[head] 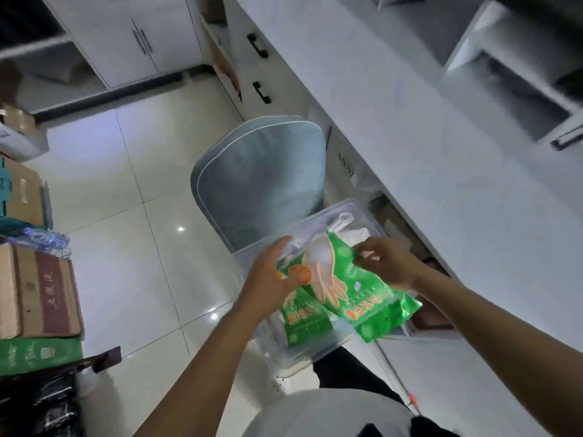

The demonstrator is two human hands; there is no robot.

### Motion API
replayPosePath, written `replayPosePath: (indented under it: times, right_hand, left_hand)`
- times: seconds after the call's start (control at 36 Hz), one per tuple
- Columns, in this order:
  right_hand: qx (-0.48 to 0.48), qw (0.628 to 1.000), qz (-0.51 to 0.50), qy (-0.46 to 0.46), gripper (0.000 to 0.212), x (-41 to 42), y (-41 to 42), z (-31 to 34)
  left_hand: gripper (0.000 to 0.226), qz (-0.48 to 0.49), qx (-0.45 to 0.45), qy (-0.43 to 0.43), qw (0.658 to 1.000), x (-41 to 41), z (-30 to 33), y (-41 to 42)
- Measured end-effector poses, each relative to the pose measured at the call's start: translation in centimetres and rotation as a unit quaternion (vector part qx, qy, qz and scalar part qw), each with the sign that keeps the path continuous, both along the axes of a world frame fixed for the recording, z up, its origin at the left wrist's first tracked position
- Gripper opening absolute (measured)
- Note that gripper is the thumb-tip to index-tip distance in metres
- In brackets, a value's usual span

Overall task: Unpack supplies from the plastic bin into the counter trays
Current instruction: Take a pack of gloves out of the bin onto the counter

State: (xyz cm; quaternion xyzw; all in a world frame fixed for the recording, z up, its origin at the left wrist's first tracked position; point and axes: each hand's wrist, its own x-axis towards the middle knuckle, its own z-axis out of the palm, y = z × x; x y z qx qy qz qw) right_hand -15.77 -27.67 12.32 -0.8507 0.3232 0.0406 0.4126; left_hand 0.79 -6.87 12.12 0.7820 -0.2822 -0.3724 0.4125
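**Both hands on a green packet above the clear bin**

Nearest the camera, two bare forearms reach forward over a white shirt front. Left hand [271, 272] curls its fingers around the left edge of a green glove packet [356, 288], thumb on the printed face. Right hand [385, 263] pinches the packet's upper right edge, fingers bent over it. That packet is tilted, held just above the plastic bin [353, 209], a clear tub resting on the seat of a chair with a blue-grey padded back [262, 175]. A second green packet [303, 320] lies in the bin, partly under the held one, and white folded items [347, 225] sit at the bin's far end.

To the right runs the white surface [426, 146], with grey trays [517, 89] standing on it at the upper right; what they contain is too blurred to tell. Below the surface are white drawers with black handles [262, 93]. On the tiled floor [135, 171] at the left stand cardboard boxes [41, 298] and a crumpled plastic bottle [41, 238].
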Motion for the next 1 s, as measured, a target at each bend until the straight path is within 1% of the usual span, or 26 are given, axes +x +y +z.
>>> replayPosePath:
  times: [0.06,0.11,0.17,0.22,0.28,0.31,0.39,0.47,0.5,0.58,0.64,0.67,0.72,0.78,0.81,0.86,0.92,0.94,0.97,1.0]
  right_hand:
    - [0.029,0.999,0.012,-0.005,0.022,-1.0,0.8,3.0]
    - [0.042,0.998,0.035,0.007,0.018,-2.0,1.5,5.5]
    - [0.053,0.997,0.056,0.005,0.015,-3.3,2.3,8.0]
    - [0.046,0.997,0.065,0.008,0.014,-4.6,2.9,10.1]
    - [0.017,0.999,0.049,0.014,0.018,-5.9,3.4,12.0]
    - [-0.003,0.999,0.036,0.013,0.019,-6.5,3.5,12.9]
    - [-0.081,0.997,-0.011,-0.017,0.015,-8.3,3.5,15.0]
    - [-0.177,0.979,-0.085,-0.048,0.014,-10.1,3.8,16.2]
    - [-0.206,0.970,-0.115,-0.061,0.017,-10.7,3.8,16.3]
    - [-0.274,0.936,-0.205,-0.082,0.035,-12.4,3.9,16.1]
    - [-0.271,0.913,-0.282,-0.114,0.042,-13.6,4.0,15.6]
    - [-0.247,0.899,-0.332,-0.142,0.043,-14.3,4.1,15.1]
    - [-0.167,0.859,-0.441,-0.199,0.045,-15.6,4.3,13.9]
    - [-0.044,0.805,-0.534,-0.254,0.046,-16.8,4.5,12.5]
    - [0.044,0.771,-0.568,-0.286,0.046,-17.3,4.5,11.8]
    - [0.248,0.690,-0.594,-0.331,0.050,-18.3,3.9,10.6]
    - [0.407,0.611,-0.576,-0.359,0.042,-19.4,2.6,10.0]
    - [0.460,0.575,-0.563,-0.375,0.034,-19.9,1.7,9.9]
    - [0.491,0.551,-0.550,-0.390,0.026,-20.4,0.7,9.8]
    - [0.500,0.543,-0.543,-0.400,0.019,-20.7,-0.4,9.6]
  left_hand:
    - [0.067,-0.051,-0.021,0.037,0.998,0.4,2.0,-0.4]
    - [0.051,-0.107,-0.041,0.067,0.991,0.4,3.6,-0.7]
    - [0.041,-0.157,-0.052,0.088,0.982,0.0,5.2,-0.9]
    - [0.036,-0.201,-0.061,0.109,0.972,-0.8,6.4,-1.3]
    - [0.036,-0.221,-0.070,0.128,0.964,-1.8,7.3,-1.8]
    - [0.036,-0.219,-0.076,0.134,0.963,-2.2,7.6,-2.1]
    - [0.024,-0.207,-0.099,0.155,0.961,-3.8,8.8,-3.5]
    - [0.023,-0.187,-0.117,0.187,0.957,-5.8,10.3,-5.3]
    - [0.023,-0.183,-0.125,0.193,0.956,-6.5,10.8,-5.9]
    - [0.022,-0.172,-0.142,0.208,0.952,-8.5,12.0,-7.7]
    - [0.025,-0.148,-0.155,0.216,0.953,-9.5,12.7,-8.8]
    - [0.024,-0.134,-0.163,0.225,0.951,-10.0,12.9,-9.3]
    - [0.018,-0.110,-0.185,0.251,0.944,-10.9,13.3,-10.3]
    - [0.017,-0.085,-0.208,0.277,0.934,-11.7,13.3,-11.4]
    - [0.017,-0.070,-0.220,0.295,0.927,-12.1,13.2,-11.9]
    - [0.018,-0.043,-0.235,0.340,0.910,-13.1,12.9,-13.2]
    - [0.025,-0.022,-0.239,0.378,0.894,-14.5,12.4,-14.6]
    - [0.030,-0.014,-0.240,0.393,0.888,-15.3,12.2,-15.3]
    - [0.033,-0.007,-0.238,0.404,0.883,-16.1,11.8,-16.1]
    - [0.035,0.000,-0.236,0.413,0.880,-16.9,11.4,-16.9]
